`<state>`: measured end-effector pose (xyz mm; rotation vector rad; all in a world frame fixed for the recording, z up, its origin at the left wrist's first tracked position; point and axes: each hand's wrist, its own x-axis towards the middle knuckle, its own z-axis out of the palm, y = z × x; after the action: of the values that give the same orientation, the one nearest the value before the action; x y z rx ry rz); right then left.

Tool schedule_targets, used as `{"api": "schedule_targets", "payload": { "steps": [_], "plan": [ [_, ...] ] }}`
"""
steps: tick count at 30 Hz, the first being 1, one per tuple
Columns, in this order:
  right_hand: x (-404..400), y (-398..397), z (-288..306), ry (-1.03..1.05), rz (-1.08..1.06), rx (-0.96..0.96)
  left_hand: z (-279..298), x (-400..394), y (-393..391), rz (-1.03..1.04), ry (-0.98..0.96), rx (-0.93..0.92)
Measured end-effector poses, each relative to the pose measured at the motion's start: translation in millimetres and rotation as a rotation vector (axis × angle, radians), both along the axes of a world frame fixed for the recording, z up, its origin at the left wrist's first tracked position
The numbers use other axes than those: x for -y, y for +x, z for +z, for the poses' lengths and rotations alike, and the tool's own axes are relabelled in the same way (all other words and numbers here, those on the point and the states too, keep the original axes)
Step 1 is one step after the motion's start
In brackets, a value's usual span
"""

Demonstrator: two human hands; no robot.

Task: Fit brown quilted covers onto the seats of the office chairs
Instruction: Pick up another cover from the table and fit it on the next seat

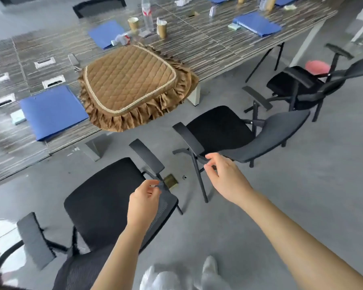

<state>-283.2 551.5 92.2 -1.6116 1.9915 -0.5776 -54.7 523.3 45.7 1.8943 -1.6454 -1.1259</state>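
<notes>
Brown quilted covers (130, 80) wait stacked on the table (208, 45); your left hand (144, 203) and right hand (224, 178), loosely curled and empty, should lift the top one squarely.

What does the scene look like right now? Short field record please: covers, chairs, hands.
covers: stack of brown quilted covers on the table, frilled edge overhanging the table's near side
near chair: seat bare, no cover
middle chair: seat bare
far chair: seat partly hidden, no brown cover seen
left hand: over near chair's right edge, holding nothing
right hand: empty, fingers loosely curled, beside middle chair's armrest
</notes>
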Motion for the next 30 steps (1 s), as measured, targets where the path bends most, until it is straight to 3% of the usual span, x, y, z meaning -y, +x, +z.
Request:
{"api": "schedule_targets", "payload": {
  "steps": [9, 22, 30],
  "plan": [
    [117, -34, 0, -0.007, 0.219, -0.044, 10, 73, -6, 0.196, -0.042, -0.017],
    [326, -50, 14, 0.053, 0.218, 0.070, 29, 286, -6, 0.300, -0.087, -0.006],
    [490, -87, -26, 0.150, 0.188, 0.087, -25, 404, -5, 0.674, 0.028, -0.026]
  ]
}}
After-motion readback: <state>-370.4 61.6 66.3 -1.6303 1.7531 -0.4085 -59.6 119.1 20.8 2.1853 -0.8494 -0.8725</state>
